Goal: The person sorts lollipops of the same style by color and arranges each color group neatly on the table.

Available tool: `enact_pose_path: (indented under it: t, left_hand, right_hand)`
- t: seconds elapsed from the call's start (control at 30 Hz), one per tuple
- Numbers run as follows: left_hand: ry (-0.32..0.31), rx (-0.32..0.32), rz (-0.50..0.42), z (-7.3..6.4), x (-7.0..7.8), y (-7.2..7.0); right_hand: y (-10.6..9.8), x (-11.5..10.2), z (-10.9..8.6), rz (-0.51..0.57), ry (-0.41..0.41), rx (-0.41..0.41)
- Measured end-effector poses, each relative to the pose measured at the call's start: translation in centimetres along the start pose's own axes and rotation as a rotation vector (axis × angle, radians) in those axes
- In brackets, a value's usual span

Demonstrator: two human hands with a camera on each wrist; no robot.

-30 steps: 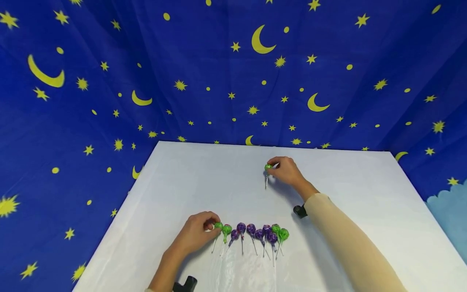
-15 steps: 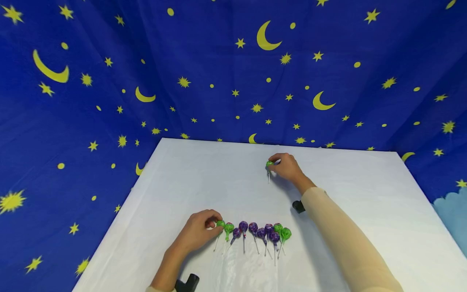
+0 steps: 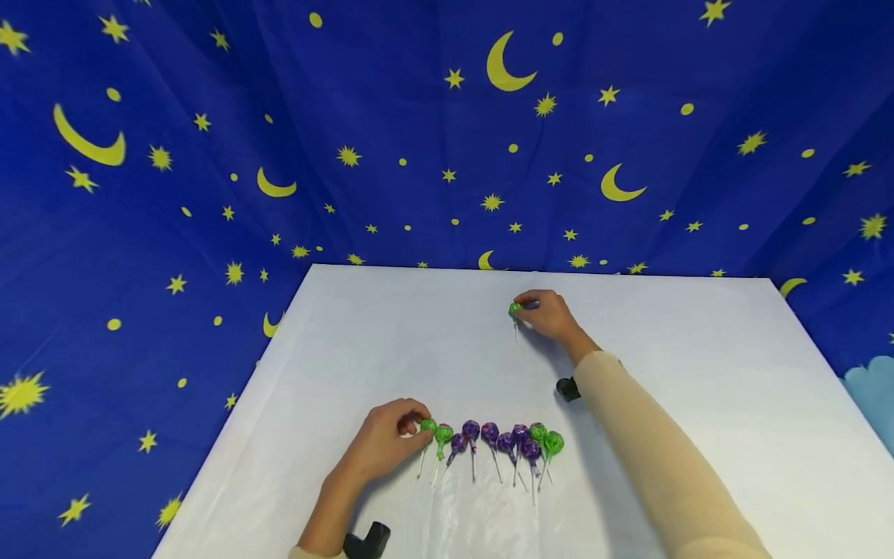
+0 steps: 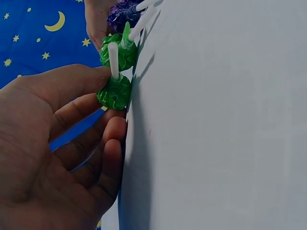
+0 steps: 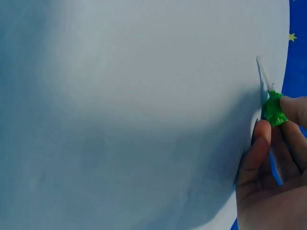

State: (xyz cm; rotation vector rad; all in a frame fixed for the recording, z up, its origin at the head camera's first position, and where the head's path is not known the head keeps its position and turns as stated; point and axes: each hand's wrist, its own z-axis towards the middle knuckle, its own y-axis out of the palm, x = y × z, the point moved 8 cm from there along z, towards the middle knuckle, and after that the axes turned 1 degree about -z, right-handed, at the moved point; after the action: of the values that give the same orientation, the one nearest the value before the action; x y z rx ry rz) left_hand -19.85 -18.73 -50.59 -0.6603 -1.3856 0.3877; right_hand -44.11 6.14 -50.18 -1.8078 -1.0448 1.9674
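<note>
My right hand (image 3: pixel 552 317) pinches the wrapped head of a green lollipop (image 3: pixel 514 309) over the far part of the white table (image 3: pixel 391 334). In the right wrist view that lollipop (image 5: pixel 275 110) sits between thumb and fingers, its white stick close to the tabletop. Nearer to me, my left hand (image 3: pixel 382 441) holds the green lollipop (image 4: pixel 115 93) at the left end of a row, thumb and fingertips around its head. Beside it lies a second green lollipop (image 3: pixel 443 434). Several purple lollipops (image 3: pixel 471 430) continue the row, sticks toward me, and two green lollipops (image 3: pixel 552 443) end it at right.
A blue curtain (image 3: pixel 391 116) with yellow moons and stars hangs behind the table and along its left side. Black wrist mounts show under the left wrist (image 3: pixel 369 541) and the right wrist (image 3: pixel 569 389). The right sleeve (image 3: pixel 649 442) reaches across the table's right half.
My right hand has moved slightly farther from me with the green lollipop, lowering its stick toward the table. My left hand keeps its grip at the row's left end. The head view has shifted slightly.
</note>
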Motion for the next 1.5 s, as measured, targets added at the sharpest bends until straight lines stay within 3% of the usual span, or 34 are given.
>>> enact_pose_path:
  t: [0.5, 1.33, 1.5]
  left_hand:
    - [0.016, 0.040, 0.011, 0.1, 0.5, 0.0]
    - [0.002, 0.033, 0.019, 0.0, 0.4, 0.0]
    - [0.011, 0.048, 0.024, 0.0, 0.4, -0.1]
  right_hand:
    - [-0.6, 0.4, 0.1, 0.048, 0.080, -0.026]
    - [-0.3, 0.6, -0.7, 0.019, 0.123, -0.072]
    - [-0.4, 0.6, -1.3, 0.024, 0.094, -0.071]
